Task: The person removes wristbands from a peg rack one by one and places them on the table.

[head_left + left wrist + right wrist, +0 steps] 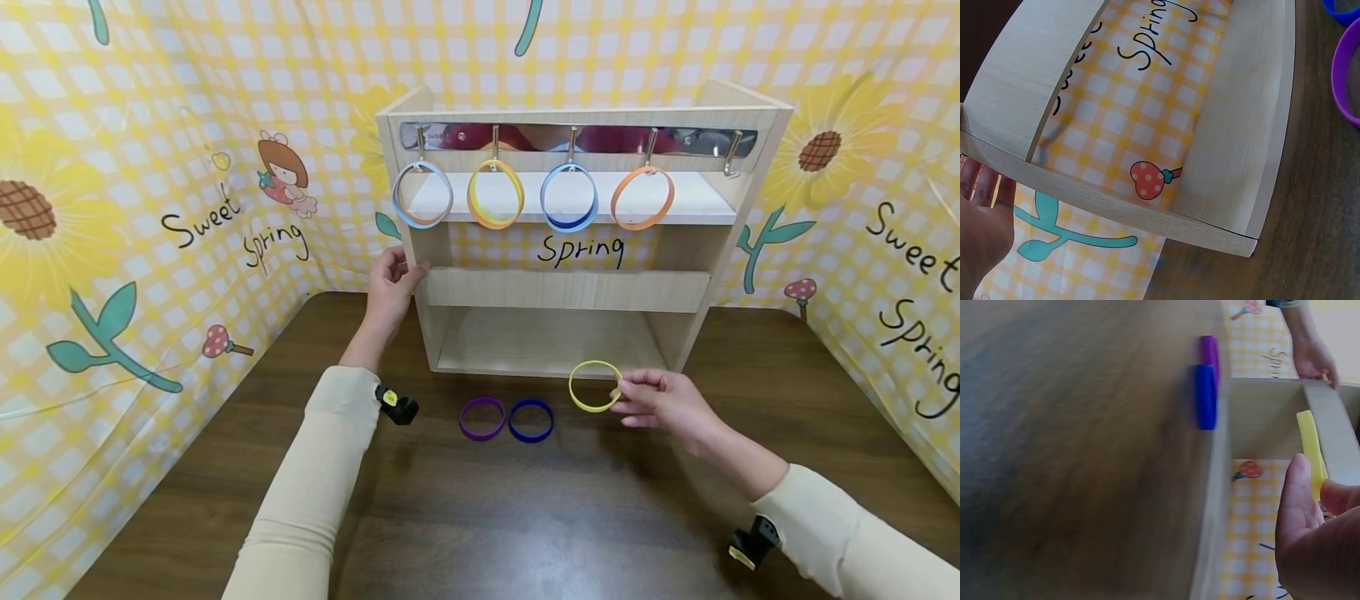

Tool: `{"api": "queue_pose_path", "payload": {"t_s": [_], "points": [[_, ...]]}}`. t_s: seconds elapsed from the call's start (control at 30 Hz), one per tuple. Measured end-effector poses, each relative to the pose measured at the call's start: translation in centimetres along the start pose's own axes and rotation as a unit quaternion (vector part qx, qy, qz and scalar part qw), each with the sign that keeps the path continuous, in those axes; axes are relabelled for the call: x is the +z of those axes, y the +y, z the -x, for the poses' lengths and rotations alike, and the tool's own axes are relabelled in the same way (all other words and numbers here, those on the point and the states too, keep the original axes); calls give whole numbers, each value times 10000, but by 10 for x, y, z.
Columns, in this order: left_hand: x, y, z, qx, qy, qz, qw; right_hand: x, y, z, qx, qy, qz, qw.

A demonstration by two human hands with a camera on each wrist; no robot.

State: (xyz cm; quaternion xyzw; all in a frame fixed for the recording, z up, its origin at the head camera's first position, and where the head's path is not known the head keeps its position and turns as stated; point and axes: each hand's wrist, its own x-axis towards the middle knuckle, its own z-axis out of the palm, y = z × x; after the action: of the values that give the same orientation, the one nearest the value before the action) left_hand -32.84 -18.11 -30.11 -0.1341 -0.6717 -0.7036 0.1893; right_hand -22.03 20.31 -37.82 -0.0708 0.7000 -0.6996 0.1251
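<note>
In the head view, my right hand (663,404) pinches a thin yellow wristband (595,362) between thumb and fingers, just in front of the shelf's base. The right wrist view shows the same yellow wristband (1311,447) edge-on at the fingertips. My left hand (392,283) grips the left side panel of the pale wooden shelf (562,289), its thumb at the front edge. Along the metal hook rail (693,140) hang light blue (452,204), yellow-orange (472,200), blue (545,204) and orange (616,208) bands. The rightmost hook (731,158) bears no band.
A purple wristband (462,425) and a dark blue wristband (512,427) lie side by side on the dark wooden table (465,517), in front of the shelf. Behind stands a yellow checked cloth (337,50) with flowers and lettering.
</note>
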Motion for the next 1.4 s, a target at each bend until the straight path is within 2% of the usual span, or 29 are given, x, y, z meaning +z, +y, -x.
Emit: {"api": "queue_pose_path", "payload": {"t_s": [0.2, 0.73, 1.1, 1.4], "points": [[-1, 1, 1, 25, -24, 4, 10000, -2, 16, -3, 167, -118, 53, 9998], [-1, 0, 0, -15, 20, 84, 10000, 0, 40, -8, 545, -315, 157, 9979], [-1, -3, -2, -20, -18, 121, 9999, 5, 45, -10, 621, -438, 231, 9968], [-1, -2, -2, -5, -2, 59, 10000, 9, 46, -14, 708, -291, 482, 9959]]}}
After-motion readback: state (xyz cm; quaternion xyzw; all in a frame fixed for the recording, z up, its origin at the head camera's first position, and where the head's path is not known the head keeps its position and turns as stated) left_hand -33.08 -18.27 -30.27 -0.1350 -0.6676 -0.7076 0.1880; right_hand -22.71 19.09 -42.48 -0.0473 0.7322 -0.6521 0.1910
